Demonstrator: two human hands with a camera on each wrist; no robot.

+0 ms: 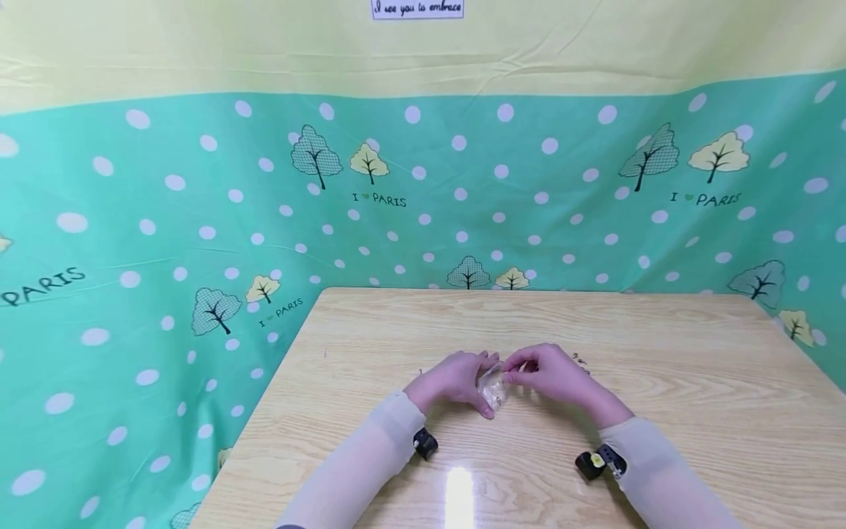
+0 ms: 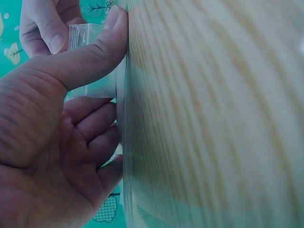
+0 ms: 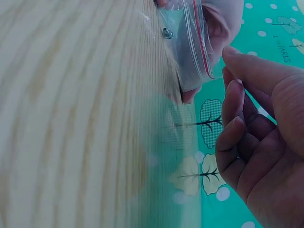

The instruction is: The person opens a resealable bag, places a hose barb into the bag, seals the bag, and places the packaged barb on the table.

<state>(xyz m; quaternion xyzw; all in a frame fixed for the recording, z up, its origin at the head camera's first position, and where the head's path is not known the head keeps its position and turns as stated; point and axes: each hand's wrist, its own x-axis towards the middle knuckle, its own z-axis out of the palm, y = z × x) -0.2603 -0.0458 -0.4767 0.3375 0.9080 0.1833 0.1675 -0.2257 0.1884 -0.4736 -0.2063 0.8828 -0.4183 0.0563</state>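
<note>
A small clear zip bag (image 1: pixel 493 387) stands on the table between the two hands. My left hand (image 1: pixel 460 380) holds it, thumb on the near side and fingers on the far side. The right wrist view shows a red line along the bag's seal (image 3: pixel 198 40) and a small shiny metal piece (image 3: pixel 166 33) inside. At the bag's opening edge, my right hand (image 1: pixel 550 375) has thumb and forefinger brought together, the other fingers curled. Whether these fingertips pinch the bag's lip or a tiny piece cannot be made out.
Several tiny dark pieces (image 1: pixel 579 360) lie on the wooden table (image 1: pixel 694 382) just beyond the right hand. A green dotted curtain (image 1: pixel 396 213) hangs behind the table and along its left side. Each wrist wears a small black camera (image 1: pixel 425 444).
</note>
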